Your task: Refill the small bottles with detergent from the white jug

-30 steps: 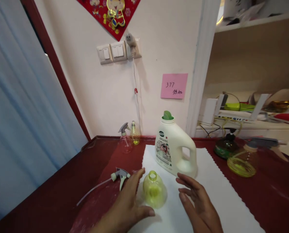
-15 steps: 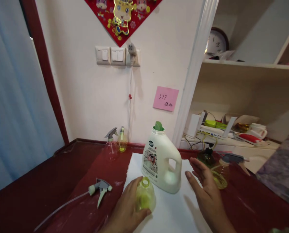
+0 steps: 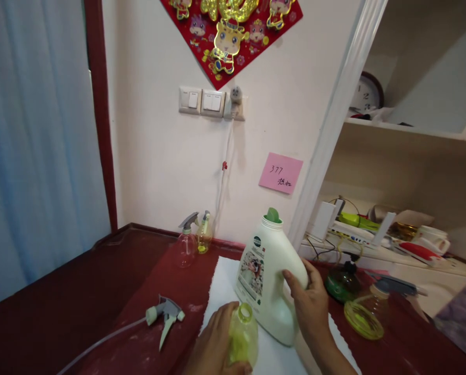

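My left hand (image 3: 213, 346) grips a small yellow-green spray bottle (image 3: 244, 333) with its neck uncapped, standing on a white mat (image 3: 223, 278) at the bottom centre. Just behind it stands a white detergent jug (image 3: 266, 273) with a green cap. My right hand (image 3: 309, 304) is closed around the jug's handle on its right side. The bottle's detached spray trigger head (image 3: 166, 315), with a long thin tube, lies on the dark red table (image 3: 80, 307) to the left.
Two small spray bottles (image 3: 194, 242) stand against the wall at the back. A green bottle (image 3: 342, 284) and a yellow-green spray bottle (image 3: 369, 312) sit right of the jug. Shelves (image 3: 393, 239) with clutter lie behind. A curtain (image 3: 33, 140) hangs left.
My right hand moved from hovering open beside the jug to gripping its handle. My left hand closed around the yellow-green bottle. The view tilted up and shifted.
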Available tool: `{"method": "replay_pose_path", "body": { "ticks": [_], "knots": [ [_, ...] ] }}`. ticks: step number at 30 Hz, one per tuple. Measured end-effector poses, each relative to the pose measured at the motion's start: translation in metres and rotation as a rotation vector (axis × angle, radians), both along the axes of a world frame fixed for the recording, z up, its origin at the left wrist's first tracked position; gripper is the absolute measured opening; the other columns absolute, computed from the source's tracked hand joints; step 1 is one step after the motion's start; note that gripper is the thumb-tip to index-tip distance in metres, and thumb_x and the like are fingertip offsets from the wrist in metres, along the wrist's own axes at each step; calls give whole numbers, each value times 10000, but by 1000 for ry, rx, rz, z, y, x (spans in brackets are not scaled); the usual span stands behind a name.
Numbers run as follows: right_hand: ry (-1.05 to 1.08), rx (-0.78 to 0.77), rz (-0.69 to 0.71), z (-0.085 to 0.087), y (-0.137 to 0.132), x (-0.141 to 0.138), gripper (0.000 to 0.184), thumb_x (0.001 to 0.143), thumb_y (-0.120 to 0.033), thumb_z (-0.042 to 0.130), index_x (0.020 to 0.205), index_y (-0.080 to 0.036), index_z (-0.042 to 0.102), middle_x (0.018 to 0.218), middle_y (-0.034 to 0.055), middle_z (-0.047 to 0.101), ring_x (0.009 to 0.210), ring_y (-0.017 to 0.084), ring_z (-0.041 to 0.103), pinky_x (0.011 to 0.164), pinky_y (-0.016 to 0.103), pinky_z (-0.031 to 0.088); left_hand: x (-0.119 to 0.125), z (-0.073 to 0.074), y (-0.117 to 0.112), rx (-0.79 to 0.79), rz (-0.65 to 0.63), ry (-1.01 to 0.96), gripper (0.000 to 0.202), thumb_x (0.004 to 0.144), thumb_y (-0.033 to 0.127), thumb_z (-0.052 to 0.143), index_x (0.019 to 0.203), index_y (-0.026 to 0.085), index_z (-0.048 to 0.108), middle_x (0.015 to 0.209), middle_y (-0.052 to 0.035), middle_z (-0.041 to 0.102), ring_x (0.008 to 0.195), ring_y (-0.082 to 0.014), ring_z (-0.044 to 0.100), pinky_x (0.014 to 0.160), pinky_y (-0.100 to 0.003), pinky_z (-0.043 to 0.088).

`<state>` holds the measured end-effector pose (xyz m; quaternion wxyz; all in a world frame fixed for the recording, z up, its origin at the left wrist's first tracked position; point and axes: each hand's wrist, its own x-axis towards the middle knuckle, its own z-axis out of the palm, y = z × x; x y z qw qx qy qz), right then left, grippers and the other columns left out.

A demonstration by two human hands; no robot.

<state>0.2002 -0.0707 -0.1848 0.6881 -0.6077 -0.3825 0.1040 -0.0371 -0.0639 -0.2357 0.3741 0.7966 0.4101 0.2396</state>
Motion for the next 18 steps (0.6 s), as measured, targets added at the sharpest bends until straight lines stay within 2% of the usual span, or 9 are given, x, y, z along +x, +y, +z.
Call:
{"method": "replay_pose_path", "body": {
  "ticks": [4, 6, 9, 13, 16, 18],
  "knots": [
    [-40, -19, -52, 19, -20, -2, 735, 699, -638, 781, 1252, -180, 621, 1175, 91, 691, 1002, 281, 655, 841, 382, 548, 1, 16, -5, -70, 12, 29, 990, 610, 209, 730, 1545, 140, 412, 1600, -162, 452, 1483, -355, 384, 1252, -432, 286],
    [-84, -58, -77, 32, -37, 1, 743, 671, -657, 785, 1228, -186, 643, 1121, 81, 711, 933, 273, 669, 773, 361, 559, 2, 21, -8, -78, 21, 16, 973, 629, 214, 719, 1547, 133, 406, 1596, -155, 456, 1483, -342, 384, 1252, -414, 285],
    [-190, -146, -126, 53, -67, 11, 743, 633, -696, 773, 1193, -217, 679, 1048, 63, 740, 845, 266, 685, 671, 333, 564, 2, 25, -12, -101, 35, 10, 967, 639, 220, 716, 1548, 122, 399, 1605, -151, 440, 1492, -336, 368, 1259, -404, 270],
    [-402, -182, -177, 75, -109, 33, 644, 597, -687, 792, 1096, -283, 743, 1089, 46, 767, 889, 291, 720, 671, 334, 601, 2, 29, -15, -102, 28, 12, 939, 666, 228, 691, 1549, 110, 392, 1615, -159, 421, 1498, -330, 355, 1265, -420, 253],
    [-564, -229, -149, 81, -135, 48, 585, 574, -699, 805, 1036, -341, 779, 1038, 34, 791, 815, 303, 744, 597, 349, 604, 1, 29, -16, -89, 30, -5, 922, 661, 222, 687, 1537, 135, 413, 1601, -153, 443, 1479, -334, 385, 1260, -434, 269],
    [-668, -244, -171, 80, -149, 52, 573, 606, -727, 775, 1057, -374, 779, 1037, 35, 796, 818, 319, 749, 607, 380, 600, 1, 27, -16, -86, 36, -26, 913, 652, 221, 694, 1525, 170, 433, 1593, -138, 459, 1472, -338, 399, 1259, -443, 272]
  ]
}}
